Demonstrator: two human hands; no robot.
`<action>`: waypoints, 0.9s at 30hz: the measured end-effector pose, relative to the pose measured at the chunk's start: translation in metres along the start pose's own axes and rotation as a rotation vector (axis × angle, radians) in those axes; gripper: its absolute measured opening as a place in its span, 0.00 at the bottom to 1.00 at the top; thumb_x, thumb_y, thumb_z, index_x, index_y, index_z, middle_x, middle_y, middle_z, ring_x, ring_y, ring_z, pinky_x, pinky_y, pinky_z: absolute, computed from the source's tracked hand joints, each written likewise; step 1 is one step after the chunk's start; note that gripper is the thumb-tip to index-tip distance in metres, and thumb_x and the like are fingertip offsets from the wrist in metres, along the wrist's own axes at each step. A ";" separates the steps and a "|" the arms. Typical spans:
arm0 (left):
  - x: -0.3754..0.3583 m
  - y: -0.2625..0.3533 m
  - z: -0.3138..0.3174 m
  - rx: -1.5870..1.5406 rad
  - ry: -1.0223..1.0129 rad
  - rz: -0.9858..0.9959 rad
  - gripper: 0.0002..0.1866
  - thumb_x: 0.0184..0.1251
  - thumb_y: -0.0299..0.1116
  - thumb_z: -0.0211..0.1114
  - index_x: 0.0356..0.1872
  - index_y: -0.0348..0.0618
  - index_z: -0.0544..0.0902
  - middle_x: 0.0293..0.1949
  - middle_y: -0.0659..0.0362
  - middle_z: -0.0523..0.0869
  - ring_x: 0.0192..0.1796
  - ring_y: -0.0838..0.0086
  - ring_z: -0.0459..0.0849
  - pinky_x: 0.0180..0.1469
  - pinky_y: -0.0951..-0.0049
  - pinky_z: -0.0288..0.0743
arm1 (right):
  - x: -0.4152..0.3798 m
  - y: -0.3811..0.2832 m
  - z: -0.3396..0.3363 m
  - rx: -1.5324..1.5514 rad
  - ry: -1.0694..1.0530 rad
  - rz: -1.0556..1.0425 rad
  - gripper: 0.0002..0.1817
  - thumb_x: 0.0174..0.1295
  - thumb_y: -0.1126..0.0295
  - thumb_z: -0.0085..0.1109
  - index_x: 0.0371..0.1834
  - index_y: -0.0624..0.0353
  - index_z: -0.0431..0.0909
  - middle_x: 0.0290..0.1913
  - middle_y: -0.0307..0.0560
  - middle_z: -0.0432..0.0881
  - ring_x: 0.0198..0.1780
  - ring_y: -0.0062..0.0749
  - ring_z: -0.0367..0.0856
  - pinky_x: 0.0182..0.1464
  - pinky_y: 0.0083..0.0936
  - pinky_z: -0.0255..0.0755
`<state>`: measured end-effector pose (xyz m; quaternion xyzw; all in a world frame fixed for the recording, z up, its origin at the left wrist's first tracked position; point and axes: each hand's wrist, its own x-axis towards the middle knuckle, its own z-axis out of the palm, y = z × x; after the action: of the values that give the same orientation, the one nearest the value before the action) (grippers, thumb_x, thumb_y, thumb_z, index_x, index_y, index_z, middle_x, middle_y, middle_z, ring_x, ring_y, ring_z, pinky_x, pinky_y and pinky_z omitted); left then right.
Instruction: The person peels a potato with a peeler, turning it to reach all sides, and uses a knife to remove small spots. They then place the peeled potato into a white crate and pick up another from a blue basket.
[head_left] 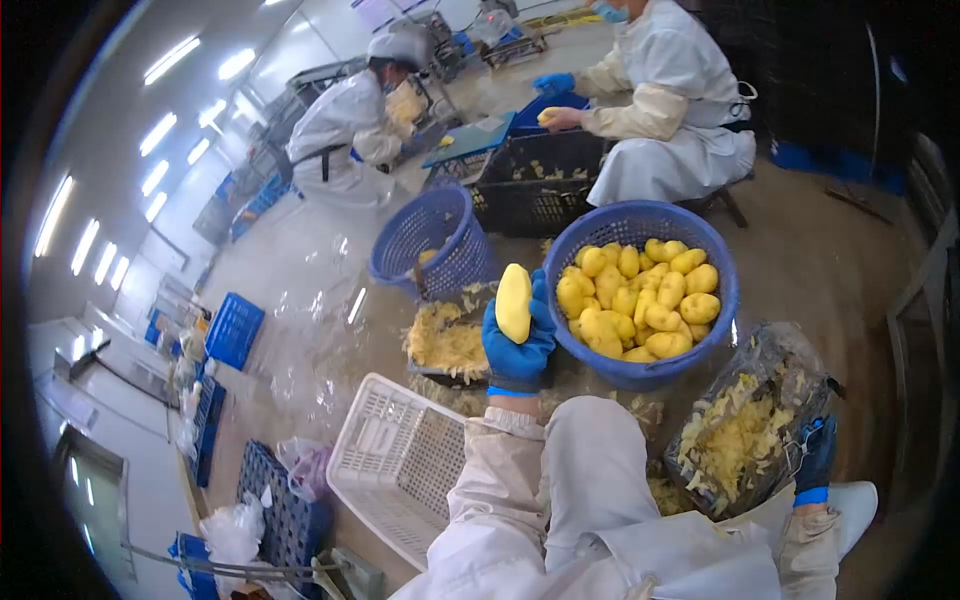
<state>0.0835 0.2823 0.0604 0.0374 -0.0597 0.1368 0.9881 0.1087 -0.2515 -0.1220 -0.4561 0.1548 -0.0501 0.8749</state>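
Note:
My left hand (519,345), in a blue glove, is closed around a peeled yellow potato (514,304), held upright beside the rim of a blue basket. That basket (642,376) is full of peeled potatoes (645,300). At the right, my right hand (816,455), also blue-gloved, is low beside a dark crate (790,350) with peelings (735,435) in it. Its fingers are curled near a thin metallic thing too small to make out.
A second blue basket (436,240) stands behind another tray of peelings (445,340). A white crate (395,470) lies left of my knee. Two co-workers in white sit and bend ahead, by a black crate (535,190).

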 end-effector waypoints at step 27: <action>0.054 0.025 -0.018 0.174 -0.004 -0.295 0.28 0.70 0.53 0.44 0.60 0.41 0.67 0.40 0.51 0.80 0.30 0.74 0.76 0.30 0.78 0.73 | 0.021 0.009 0.207 -0.155 -0.011 -0.195 0.15 0.70 0.58 0.42 0.45 0.58 0.71 0.40 0.37 0.76 0.43 0.22 0.72 0.48 0.23 0.67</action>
<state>0.1296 0.3225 0.0510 0.1316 -0.0434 -0.0054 0.9903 0.1936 -0.0895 -0.0230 -0.5354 0.1085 -0.1205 0.8289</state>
